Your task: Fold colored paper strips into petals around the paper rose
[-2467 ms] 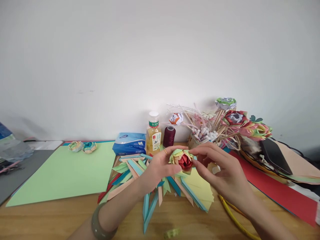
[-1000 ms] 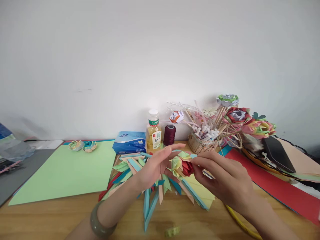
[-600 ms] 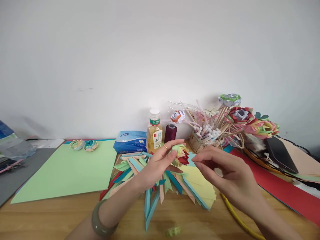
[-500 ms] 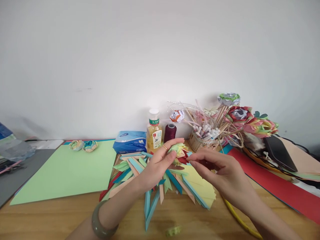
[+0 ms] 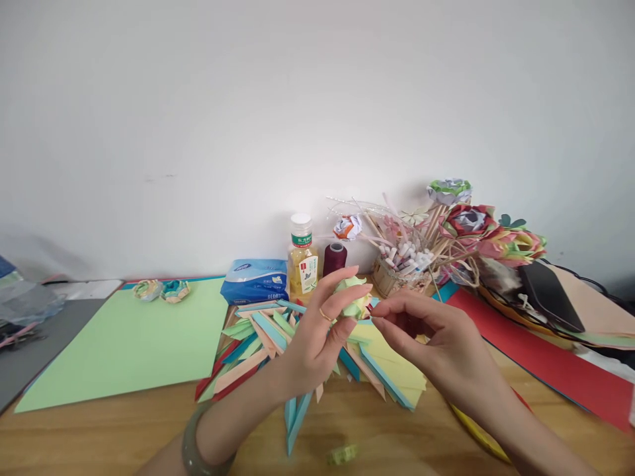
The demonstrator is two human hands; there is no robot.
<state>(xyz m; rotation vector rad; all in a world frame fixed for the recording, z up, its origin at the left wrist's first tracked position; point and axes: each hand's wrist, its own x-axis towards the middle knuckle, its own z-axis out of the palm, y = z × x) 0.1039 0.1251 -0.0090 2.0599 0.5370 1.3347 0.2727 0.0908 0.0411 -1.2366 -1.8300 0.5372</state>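
Note:
My left hand (image 5: 315, 334), with a ring and a bangle, is closed around a pale green and yellow folded paper flower (image 5: 355, 301). Its fingers cover much of the flower. At the flower's right side, my right hand (image 5: 434, 337) pinches a small dark red tip of paper with thumb and forefinger. Below both hands lies a heap of folded paper strips (image 5: 265, 337) in blue, peach, green and red. Pale yellow paper sheets (image 5: 401, 363) lie under the right part of the heap.
Behind stand a blue tissue pack (image 5: 254, 281), a drink bottle (image 5: 302, 261), a purple thread spool (image 5: 335, 258) and a basket (image 5: 397, 281) with paper flowers. Two small paper flowers (image 5: 174, 291) rest on green sheets (image 5: 124, 344). Red paper (image 5: 546, 363) and a phone-like black object (image 5: 550, 297) are right.
My left hand has turned, and its fingers now wrap over the flower. The red petals that showed before are mostly hidden. My right hand stays at the flower's right side.

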